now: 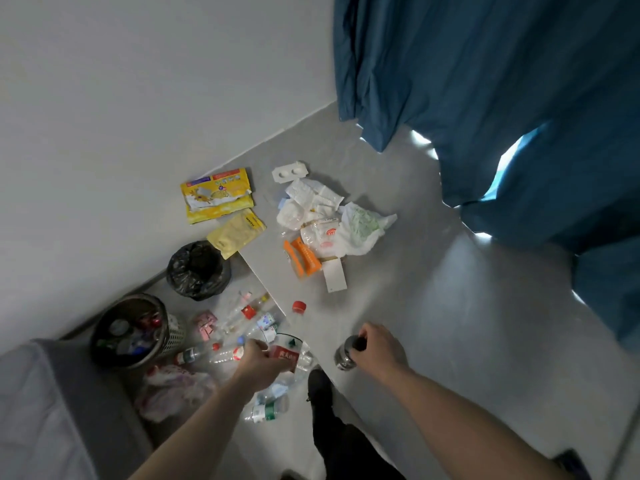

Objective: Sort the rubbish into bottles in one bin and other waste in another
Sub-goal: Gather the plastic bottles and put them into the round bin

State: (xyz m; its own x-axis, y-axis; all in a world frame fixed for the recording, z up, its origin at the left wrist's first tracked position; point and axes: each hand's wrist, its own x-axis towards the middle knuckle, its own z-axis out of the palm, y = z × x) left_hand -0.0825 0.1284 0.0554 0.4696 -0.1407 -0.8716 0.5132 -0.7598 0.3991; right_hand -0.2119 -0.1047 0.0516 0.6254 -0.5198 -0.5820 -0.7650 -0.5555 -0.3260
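Note:
My left hand [258, 360] grips a clear plastic bottle with a red label [289, 353] low over the floor. My right hand [377, 348] holds a small dark-capped jar or bottle [346, 355] by its top. Several more plastic bottles [242, 320] lie on the floor between my hands and the bins. A round mesh bin [169, 337] at the left holds bottles. Behind it stands a bin lined with a black bag [197, 268]. A heap of wrappers, tissues and bags [332, 223] lies further out, with two yellow packets [218, 199] by the wall.
A grey sofa edge [41, 403] fills the lower left. A pink-and-white crumpled bag [173, 389] lies beside it. Blue curtains [502, 98] hang at the right. My dark trouser leg and shoe [322, 403] stand between my arms. A white wall runs along the left.

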